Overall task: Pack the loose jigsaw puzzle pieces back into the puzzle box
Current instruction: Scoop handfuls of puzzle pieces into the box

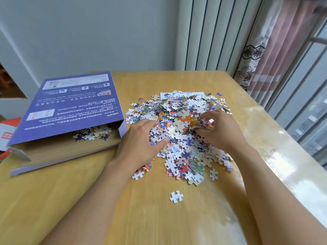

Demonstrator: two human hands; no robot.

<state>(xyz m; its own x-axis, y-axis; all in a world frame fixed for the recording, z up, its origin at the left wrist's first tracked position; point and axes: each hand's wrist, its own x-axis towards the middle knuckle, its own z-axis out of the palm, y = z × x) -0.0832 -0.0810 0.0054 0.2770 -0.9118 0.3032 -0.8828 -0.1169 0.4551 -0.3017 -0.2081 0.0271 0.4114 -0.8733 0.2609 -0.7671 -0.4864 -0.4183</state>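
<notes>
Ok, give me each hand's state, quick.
Left hand: open, fingers spread flat on the pile of puzzle pieces.
Right hand: curled round a clump of pieces.

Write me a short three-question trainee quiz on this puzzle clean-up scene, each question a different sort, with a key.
1. True or false: some pieces already lie inside the open puzzle box.
2. Multiple choice: on which side of the pile of puzzle pieces does the box lie, as the person sees it? A) left B) right C) nearer the person
3. Fill in: the right hand grips a bunch of ____ lifted from the pile, while the left hand rests on the pile.

Key: 1 true; 2 A; 3 pieces.
</notes>
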